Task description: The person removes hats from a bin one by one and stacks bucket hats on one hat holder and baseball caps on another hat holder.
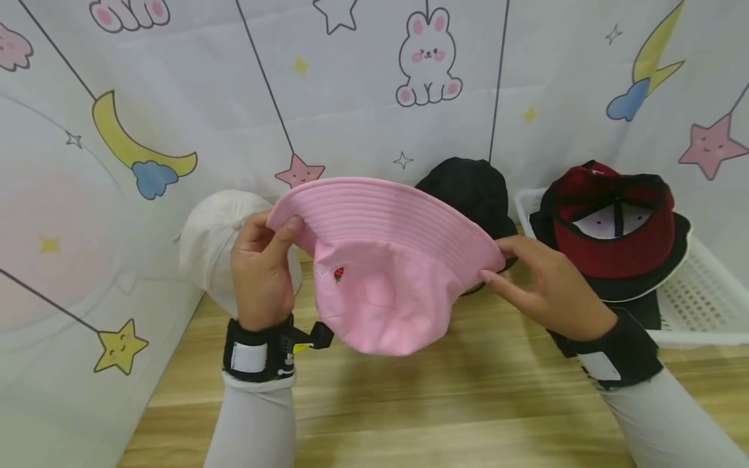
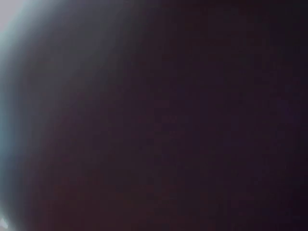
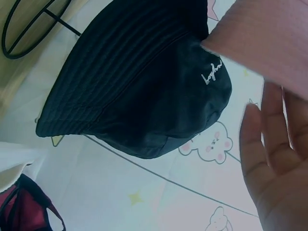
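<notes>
When viewed from the head camera, taking the pink hat (image 1: pixel 386 292) as dial centre: logged white cap (image 1: pixel 205 240) at 9 o'clock, partly hidden behind left hand (image 1: pixel 263 273). Noted left hand pinching the brim's left end, thumb on near face, fingers behind, presumably to stop that side drooping. Cannot add detail from left wrist view; almost wholly dark.

At centre: found pink hat held up above table (image 1: pixel 409 409), crown down, brim uppermost, right end lower than left. Noted strawberry (image 1: pixel 339 274) on crown toward 9 o'clock. Judged as gripped at opposite ends to spread the brim and steady the hanging crown.

Toward 1 o'clock: logged black hat (image 1: pixel 468 192), partly behind the brim; likely propped on wire stand (image 3: pixel 62 22), seen in right wrist view, to hold its shape.

At 3 o'clock: noted right hand (image 1: pixel 552 289) pinching the brim's right end between thumb and forefinger, probably balancing the left hold. Cannot tell how firmly.

Farther out at 3 o'clock: found basket (image 1: pixel 696 338) with red cap (image 1: pixel 638 250), hollow side showing, atop pale-edged hat (image 1: pixel 632 286); perhaps stacked to save room.
</notes>
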Demonstrator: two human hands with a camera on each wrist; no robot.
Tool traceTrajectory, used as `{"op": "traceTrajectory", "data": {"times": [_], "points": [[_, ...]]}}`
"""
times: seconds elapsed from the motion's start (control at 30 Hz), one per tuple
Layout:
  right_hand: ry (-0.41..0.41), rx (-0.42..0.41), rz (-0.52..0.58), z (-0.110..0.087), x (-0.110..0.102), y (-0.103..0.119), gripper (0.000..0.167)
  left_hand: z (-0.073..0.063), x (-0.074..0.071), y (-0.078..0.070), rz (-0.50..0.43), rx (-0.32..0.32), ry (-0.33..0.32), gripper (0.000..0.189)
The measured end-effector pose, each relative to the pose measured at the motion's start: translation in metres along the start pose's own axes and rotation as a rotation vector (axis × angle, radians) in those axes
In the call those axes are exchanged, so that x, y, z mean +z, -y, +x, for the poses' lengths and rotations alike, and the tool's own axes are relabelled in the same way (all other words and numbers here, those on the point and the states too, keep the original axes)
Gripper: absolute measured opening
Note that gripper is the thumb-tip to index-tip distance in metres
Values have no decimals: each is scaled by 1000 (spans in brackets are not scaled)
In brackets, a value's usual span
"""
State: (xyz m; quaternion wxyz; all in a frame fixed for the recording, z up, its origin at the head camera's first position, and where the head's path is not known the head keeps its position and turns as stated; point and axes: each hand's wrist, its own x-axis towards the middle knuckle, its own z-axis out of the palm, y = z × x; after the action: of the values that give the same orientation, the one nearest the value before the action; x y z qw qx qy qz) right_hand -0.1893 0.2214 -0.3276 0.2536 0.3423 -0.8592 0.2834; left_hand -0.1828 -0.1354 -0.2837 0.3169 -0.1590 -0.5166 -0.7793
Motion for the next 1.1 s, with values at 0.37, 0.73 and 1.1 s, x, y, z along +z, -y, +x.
{"op": "traceTrajectory", "data": {"times": [0.37,0.73,1.1], "points": [[105,1,128,0,0,-9,23,1,-1,2,-78,-18,-49,13],[53,14,206,0,-4,-12,26,-2,3,6,-23,-98,-30,14],[-60,90,259,2,-4,-18,17,-3,8,11,40,-153,20,19]]}}
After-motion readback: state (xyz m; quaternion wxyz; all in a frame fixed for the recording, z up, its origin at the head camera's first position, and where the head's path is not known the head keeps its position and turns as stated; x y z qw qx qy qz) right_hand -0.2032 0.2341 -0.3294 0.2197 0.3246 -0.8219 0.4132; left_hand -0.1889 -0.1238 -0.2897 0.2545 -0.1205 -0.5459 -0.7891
